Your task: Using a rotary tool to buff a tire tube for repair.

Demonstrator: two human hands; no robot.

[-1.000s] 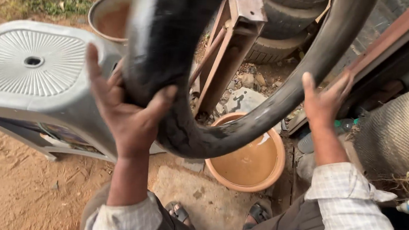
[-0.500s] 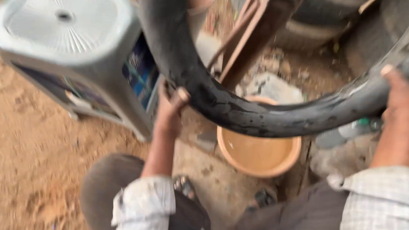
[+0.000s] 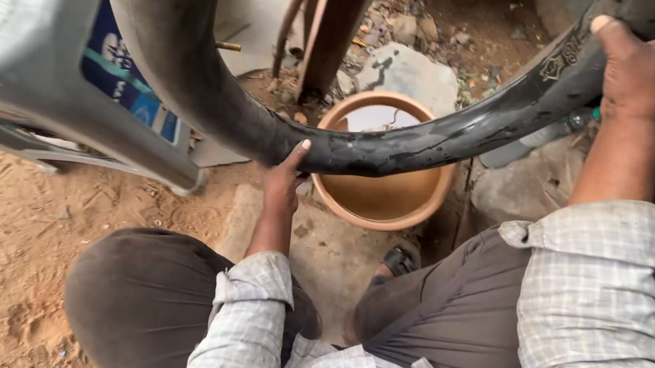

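Hands, left and right, grip closed around black inner tube beside blue-labelled grey stool.

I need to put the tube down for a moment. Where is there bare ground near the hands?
Bare sand lies left of the left knee, below the grey stool. A flat slab between the knees, just under the basin, is free too. Past the basin it is crowded: rubble, a wooden post, and a bottle by the right hand.

a blue and white label sits on the grey plastic stool's side, upper left.
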